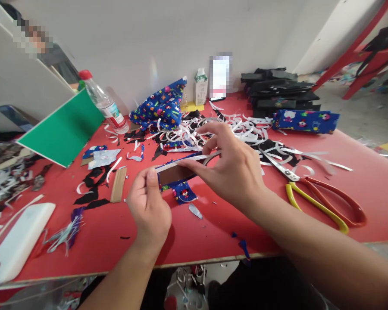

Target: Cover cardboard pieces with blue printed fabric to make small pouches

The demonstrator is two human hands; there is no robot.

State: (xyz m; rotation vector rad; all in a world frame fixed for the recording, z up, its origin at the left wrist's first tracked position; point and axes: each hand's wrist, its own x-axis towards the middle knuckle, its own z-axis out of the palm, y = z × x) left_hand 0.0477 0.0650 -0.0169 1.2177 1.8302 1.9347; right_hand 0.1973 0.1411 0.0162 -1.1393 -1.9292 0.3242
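Both hands hold a small brown card piece [174, 174] wrapped in blue patterned fabric [182, 190], lifted just above the red table [278, 215]. My left hand [148, 206] pinches its left end with thumb on top. My right hand [228, 165] grips its right end, and its fingers pinch a white strip [181, 160] that runs along the piece's top edge.
Scissors with yellow and red handles [320, 200] lie to the right. White strip offcuts [213, 131] and black scraps litter the middle. Behind stand a water bottle [103, 103], a green board [63, 129], blue fabric [161, 105], a stack of dark pieces [278, 92]. A white object [16, 241] lies at left.
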